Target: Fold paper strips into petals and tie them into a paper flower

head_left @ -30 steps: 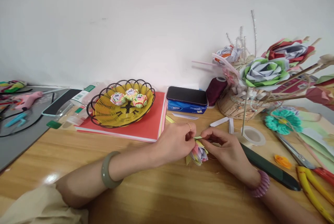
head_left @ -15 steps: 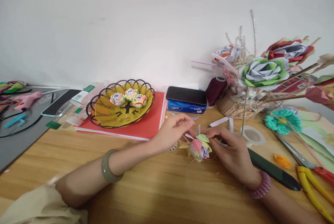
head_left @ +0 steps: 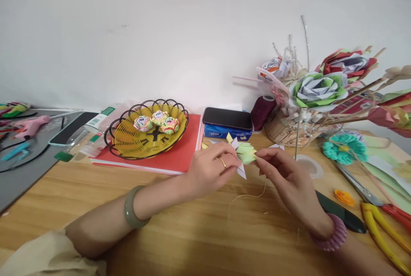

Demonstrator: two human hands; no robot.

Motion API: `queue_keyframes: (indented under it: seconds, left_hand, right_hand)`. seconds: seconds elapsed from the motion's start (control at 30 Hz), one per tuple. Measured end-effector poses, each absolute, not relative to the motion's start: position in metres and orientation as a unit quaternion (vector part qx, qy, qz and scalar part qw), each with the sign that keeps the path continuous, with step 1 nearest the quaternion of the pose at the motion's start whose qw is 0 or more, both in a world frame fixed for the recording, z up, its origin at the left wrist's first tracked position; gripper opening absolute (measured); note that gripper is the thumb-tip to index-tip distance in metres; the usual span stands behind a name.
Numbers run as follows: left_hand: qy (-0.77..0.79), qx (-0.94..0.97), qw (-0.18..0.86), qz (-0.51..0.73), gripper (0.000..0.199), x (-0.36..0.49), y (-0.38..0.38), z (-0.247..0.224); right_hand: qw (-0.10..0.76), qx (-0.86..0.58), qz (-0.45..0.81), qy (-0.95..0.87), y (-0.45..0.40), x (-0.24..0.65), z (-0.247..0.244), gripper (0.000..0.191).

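Note:
My left hand (head_left: 210, 169) and my right hand (head_left: 282, 177) meet over the wooden table (head_left: 180, 224) and together hold a small folded paper flower (head_left: 244, 154), pale green and yellow with white points, lifted a little above the tabletop. The left thumb and fingers pinch its left side; the right fingertips pinch its right side. A thin pale thread (head_left: 247, 196) hangs from it and curls on the wood. My left wrist wears a grey-green bangle (head_left: 130, 208), my right a pink coil band (head_left: 334, 235).
A yellow wire basket (head_left: 128, 139) with three paper roses stands on a red book (head_left: 180, 156). Behind are a phone on a tissue pack (head_left: 227, 124), a thread spool (head_left: 261, 111) and a basket of big paper flowers (head_left: 317, 91). Tape roll (head_left: 308, 164), dark case (head_left: 340, 214) and yellow-handled scissors (head_left: 382, 233) lie at right.
Both hands have raised the paper flower off the table and turned it, its green underside now showing. The thread has come into view below it. The view has shifted slightly.

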State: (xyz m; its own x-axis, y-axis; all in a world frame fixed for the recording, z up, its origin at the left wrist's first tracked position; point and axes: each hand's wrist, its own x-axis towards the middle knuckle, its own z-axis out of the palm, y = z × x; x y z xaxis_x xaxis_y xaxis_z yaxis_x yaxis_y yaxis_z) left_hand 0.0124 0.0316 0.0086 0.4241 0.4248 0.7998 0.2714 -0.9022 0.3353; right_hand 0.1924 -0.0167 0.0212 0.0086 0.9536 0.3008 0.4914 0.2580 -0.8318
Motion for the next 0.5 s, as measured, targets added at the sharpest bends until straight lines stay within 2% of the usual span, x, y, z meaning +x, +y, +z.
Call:
queue_keyframes:
  seconds: [0.1,0.2,0.5]
  left_hand:
    - [0.194,0.852,0.016,0.486,0.011,0.0126,0.0312,0.0065]
    - [0.192,0.854,-0.001,0.483,0.010,0.0132,0.0306,0.0065]
    - [0.180,0.861,-0.012,0.476,0.007,0.0117,0.0306,0.0027]
  right_hand:
    - [0.463,-0.537,0.323,-0.627,-0.0171,0.1892,0.0203,0.018]
    - [0.492,-0.527,0.315,-0.618,-0.0170,0.1882,0.0172,0.019]
    - [0.471,-0.507,0.272,-0.669,-0.0149,0.1896,0.0128,0.015]
